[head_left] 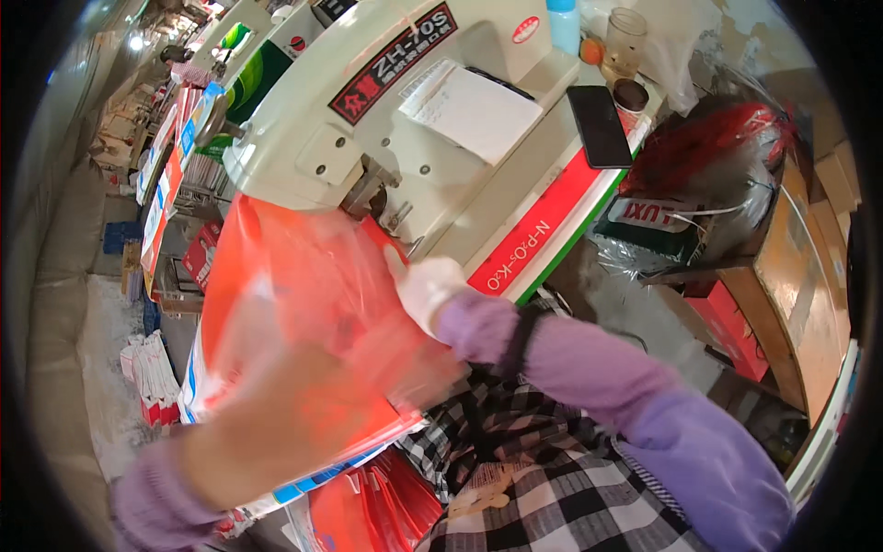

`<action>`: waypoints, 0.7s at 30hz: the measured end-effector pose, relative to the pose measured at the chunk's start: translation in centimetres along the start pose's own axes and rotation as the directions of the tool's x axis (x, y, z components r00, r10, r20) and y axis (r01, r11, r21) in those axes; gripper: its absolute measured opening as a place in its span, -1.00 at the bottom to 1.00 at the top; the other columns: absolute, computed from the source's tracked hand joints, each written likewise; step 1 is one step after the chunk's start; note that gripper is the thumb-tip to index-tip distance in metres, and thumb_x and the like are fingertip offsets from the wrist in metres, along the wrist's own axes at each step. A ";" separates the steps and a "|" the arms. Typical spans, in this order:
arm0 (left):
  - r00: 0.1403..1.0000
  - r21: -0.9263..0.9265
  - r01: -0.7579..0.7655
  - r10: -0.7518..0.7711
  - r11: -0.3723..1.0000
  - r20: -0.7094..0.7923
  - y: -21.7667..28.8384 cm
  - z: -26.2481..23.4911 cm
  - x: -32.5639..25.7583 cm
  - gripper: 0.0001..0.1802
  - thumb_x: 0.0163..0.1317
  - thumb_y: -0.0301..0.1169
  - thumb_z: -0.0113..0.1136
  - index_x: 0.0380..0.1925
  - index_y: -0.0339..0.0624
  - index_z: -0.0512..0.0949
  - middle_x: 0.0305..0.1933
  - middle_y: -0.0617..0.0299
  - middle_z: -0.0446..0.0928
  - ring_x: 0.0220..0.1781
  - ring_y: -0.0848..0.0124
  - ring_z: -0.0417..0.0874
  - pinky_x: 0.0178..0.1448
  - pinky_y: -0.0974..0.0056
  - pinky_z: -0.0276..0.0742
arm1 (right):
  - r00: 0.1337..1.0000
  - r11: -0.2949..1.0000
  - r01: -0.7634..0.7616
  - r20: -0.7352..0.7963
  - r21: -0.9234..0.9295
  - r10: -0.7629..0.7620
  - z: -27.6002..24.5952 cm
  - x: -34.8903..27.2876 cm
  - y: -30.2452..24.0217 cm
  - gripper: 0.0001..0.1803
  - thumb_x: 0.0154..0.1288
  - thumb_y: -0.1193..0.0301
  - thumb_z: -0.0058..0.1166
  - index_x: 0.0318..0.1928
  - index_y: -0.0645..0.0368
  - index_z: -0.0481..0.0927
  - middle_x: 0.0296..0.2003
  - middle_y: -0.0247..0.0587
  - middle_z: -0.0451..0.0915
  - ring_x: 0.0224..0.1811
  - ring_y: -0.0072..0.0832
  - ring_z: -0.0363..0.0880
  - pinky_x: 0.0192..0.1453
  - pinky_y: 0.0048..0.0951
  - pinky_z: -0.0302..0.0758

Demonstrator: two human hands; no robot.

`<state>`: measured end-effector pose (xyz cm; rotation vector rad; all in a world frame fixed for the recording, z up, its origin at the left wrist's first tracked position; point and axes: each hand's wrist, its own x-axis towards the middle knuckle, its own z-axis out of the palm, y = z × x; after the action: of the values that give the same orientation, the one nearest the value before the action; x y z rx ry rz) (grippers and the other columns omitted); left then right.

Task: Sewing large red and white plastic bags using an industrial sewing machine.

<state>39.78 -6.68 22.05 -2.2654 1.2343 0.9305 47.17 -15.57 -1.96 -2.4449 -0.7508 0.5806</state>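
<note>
A red plastic bag (267, 239) with a see-through film look lies at the working end of a cream bag sewing machine (303, 120). My right hand (429, 287), in a white glove, pinches the bag's right edge close by the metal presser parts (372, 189). Across the bag's near part sweeps my left hand (386, 373), so smeared by motion that its fingers do not show. Under it is a stack of red, white and blue bags (354, 457). More folded red bags (377, 497) hang below, beside my checked apron.
On the machine's bed lie a notepad with a pen (474, 110) and a black phone (598, 127). A glass jar (624, 44) and a blue bottle (564, 26) stand behind. To the right are cardboard boxes (791, 285) and plastic-wrapped bundles (708, 156). Bundled bags (152, 377) sit on the left floor.
</note>
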 end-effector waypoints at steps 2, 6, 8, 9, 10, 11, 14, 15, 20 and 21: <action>0.986 -0.216 -0.137 0.112 0.967 -0.124 2.0 3.4 2.9 -0.81 0.03 -0.27 0.17 -0.36 -0.06 0.62 -0.24 0.06 0.57 -0.17 0.16 0.59 0.02 0.11 0.42 | 0.997 0.993 -0.079 0.016 -0.085 0.081 2.0 2.9 -2.1 -0.25 0.28 0.42 -0.12 0.47 0.15 -0.01 -0.42 -0.12 0.68 -0.41 -0.22 0.68 -0.44 -0.18 0.57; 0.747 -0.556 -0.559 0.084 0.615 -0.659 -0.4 8.7 4.4 -0.75 0.25 -0.22 0.12 -0.20 -0.09 0.64 -0.11 0.02 0.58 -0.01 0.06 0.61 0.08 0.13 0.48 | 0.995 0.991 -0.104 -0.002 -0.080 0.104 1.4 5.8 -4.3 -0.26 0.33 0.41 -0.18 0.49 0.13 -0.07 -0.39 -0.14 0.70 -0.38 -0.23 0.70 -0.43 -0.15 0.58; 0.913 -0.428 -0.168 -0.024 0.888 -0.408 -5.1 1.5 3.1 -0.80 0.18 -0.22 0.19 -0.33 -0.05 0.67 -0.29 0.07 0.60 -0.17 0.11 0.63 -0.07 0.13 0.50 | 0.990 0.992 -0.116 -0.089 -0.040 0.112 1.7 4.7 -0.6 -0.29 0.35 0.38 -0.25 0.48 0.12 -0.07 -0.36 -0.05 0.69 -0.34 -0.12 0.70 -0.32 -0.02 0.56; 0.960 -0.174 0.268 -0.277 0.948 -0.027 -5.5 -2.7 1.5 -0.86 0.17 -0.28 0.20 -0.41 -0.02 0.68 -0.37 0.09 0.60 -0.24 0.12 0.62 -0.12 0.11 0.49 | 0.990 0.993 -0.111 -0.090 -0.040 0.107 1.5 4.0 0.1 -0.29 0.35 0.38 -0.25 0.48 0.12 -0.07 -0.36 -0.05 0.69 -0.34 -0.12 0.70 -0.32 -0.02 0.56; 0.956 -0.172 0.285 -0.294 0.943 -0.025 -4.7 -2.2 1.0 -0.86 0.17 -0.28 0.20 -0.41 -0.02 0.68 -0.37 0.09 0.60 -0.24 0.12 0.62 -0.12 0.11 0.49 | 0.991 0.998 -0.053 -0.125 0.038 0.057 1.2 3.4 0.3 -0.28 0.34 0.39 -0.25 0.48 0.15 -0.07 -0.34 0.00 0.69 -0.33 -0.09 0.70 -0.27 -0.02 0.56; 0.982 -0.215 0.179 -0.189 0.960 -0.027 -3.4 -0.8 0.6 -0.88 0.13 -0.29 0.22 -0.43 -0.02 0.68 -0.43 0.13 0.60 -0.31 0.14 0.62 -0.19 0.12 0.48 | 0.987 0.993 0.001 -0.161 0.116 0.018 0.9 2.6 0.5 -0.27 0.32 0.40 -0.24 0.48 0.17 -0.08 -0.33 0.04 0.68 -0.32 -0.06 0.69 -0.22 -0.03 0.55; 0.965 -0.447 -0.028 -0.092 0.894 -0.244 6.1 5.1 4.4 -0.83 0.00 -0.37 0.18 -0.51 -0.24 0.64 -0.66 0.15 0.50 -0.58 0.16 0.57 -0.46 0.08 0.42 | 0.997 0.974 -0.013 -0.073 0.225 0.030 0.2 -1.5 -0.8 -0.24 0.24 0.45 -0.20 0.46 0.25 -0.07 -0.32 0.17 0.65 -0.29 0.03 0.66 -0.13 -0.05 0.54; 0.744 -0.545 -0.357 -0.121 0.759 -0.657 8.7 6.6 6.0 -0.86 -0.04 -0.43 0.14 -0.55 -0.25 0.65 -0.62 0.14 0.55 -0.58 0.18 0.59 -0.44 0.06 0.48 | 0.997 0.944 -0.023 -0.064 0.328 0.047 0.7 -2.8 -0.6 -0.22 0.22 0.46 -0.19 0.45 0.28 -0.07 -0.32 0.21 0.64 -0.29 0.06 0.64 -0.12 -0.03 0.53; 0.893 -0.235 -0.113 -0.005 0.966 -0.449 6.9 5.8 8.2 -0.86 -0.01 -0.33 0.20 -0.50 -0.09 0.69 -0.56 0.12 0.57 -0.38 0.18 0.64 -0.16 0.13 0.55 | 0.998 0.983 -0.028 0.061 0.182 0.017 0.5 -9.2 -1.1 -0.20 0.25 0.37 -0.11 0.46 0.25 -0.09 -0.41 0.13 0.66 -0.36 -0.05 0.69 -0.27 -0.04 0.58; 0.754 -0.181 -0.075 -0.063 0.981 -0.654 3.5 8.7 6.2 -0.84 0.03 -0.29 0.21 -0.45 -0.06 0.70 -0.52 0.19 0.59 -0.32 0.24 0.66 -0.11 0.10 0.54 | 0.998 0.983 -0.030 0.068 0.182 0.018 1.4 -8.9 -0.9 -0.20 0.25 0.37 -0.11 0.46 0.25 -0.09 -0.41 0.13 0.66 -0.36 -0.05 0.69 -0.27 -0.04 0.58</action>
<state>36.06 -6.85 11.41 -2.8861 1.4626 0.2275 39.32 -19.88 -0.37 -2.2779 -0.6643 0.7105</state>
